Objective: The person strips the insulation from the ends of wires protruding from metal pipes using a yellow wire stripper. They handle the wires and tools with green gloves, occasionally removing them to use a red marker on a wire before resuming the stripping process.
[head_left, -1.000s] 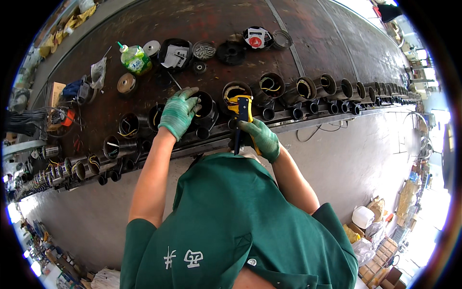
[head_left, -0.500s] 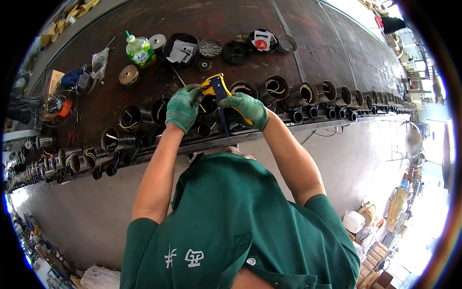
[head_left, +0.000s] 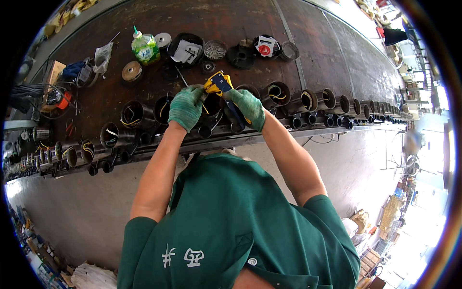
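In my right hand [head_left: 249, 107], gloved in green, is a yellow and dark blue wire stripper [head_left: 219, 84]. Its head points up and left, its handles run down through my fingers. My left hand [head_left: 185, 107], in a matching glove, is pinched closed beside the stripper's jaws. A short piece of yellow wire [head_left: 204, 105] shows just below those fingertips, over the mouth of a dark metal tube [head_left: 211, 113]; the wire's end at the jaws is hidden. More open tubes stand on both sides, such as one with yellow wire [head_left: 132, 115] inside.
Beyond my hands on the dark table [head_left: 240, 24] are a green bottle [head_left: 144, 49], a copper-coloured spool [head_left: 132, 71], a dish of small metal parts [head_left: 214, 49] and a black bowl [head_left: 186, 37] with paper. Long rows of tubes line the table edge. A screwdriver-like rod [head_left: 181, 76] lies near my left hand.
The stripper has tilted further left at its head, and its handles look closer together in my right hand. My left hand stays by the jaws. The whole view has shifted slightly.
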